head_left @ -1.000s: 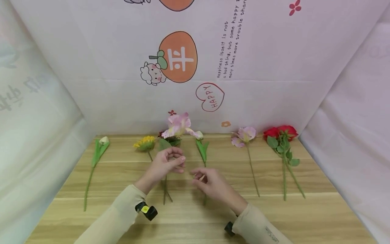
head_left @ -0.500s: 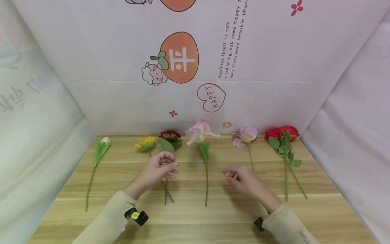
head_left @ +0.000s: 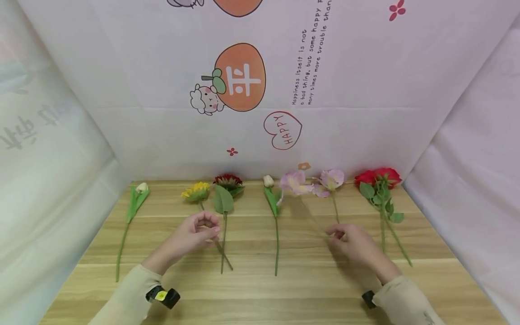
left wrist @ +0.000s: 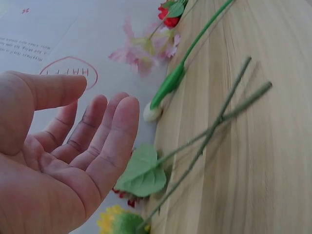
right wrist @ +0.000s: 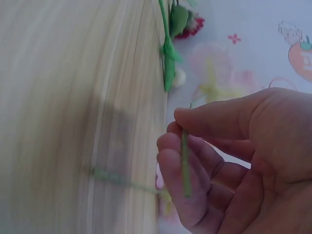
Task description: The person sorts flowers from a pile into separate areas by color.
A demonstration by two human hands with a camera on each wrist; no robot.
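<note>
My right hand pinches the lower stem of a pale purple iris between thumb and fingers, with the bloom tilted to the left. In the right wrist view the stem crosses my fingertips. A second purple iris lies just right of that bloom, its stem partly behind my right hand. My left hand hovers with loosely curled fingers and holds nothing. Close by lie a yellow sunflower and a dark red flower with crossed stems. A white tulip lies between my hands.
Another white tulip lies at the far left of the wooden table. Red roses with crossed stems lie at the far right. A printed white cloth stands along the back, with cloth on both sides.
My right hand has carried the iris rightward, past the middle tulip towards the other iris. My left hand has drawn back to the left. The middle tulip now shows fully.
</note>
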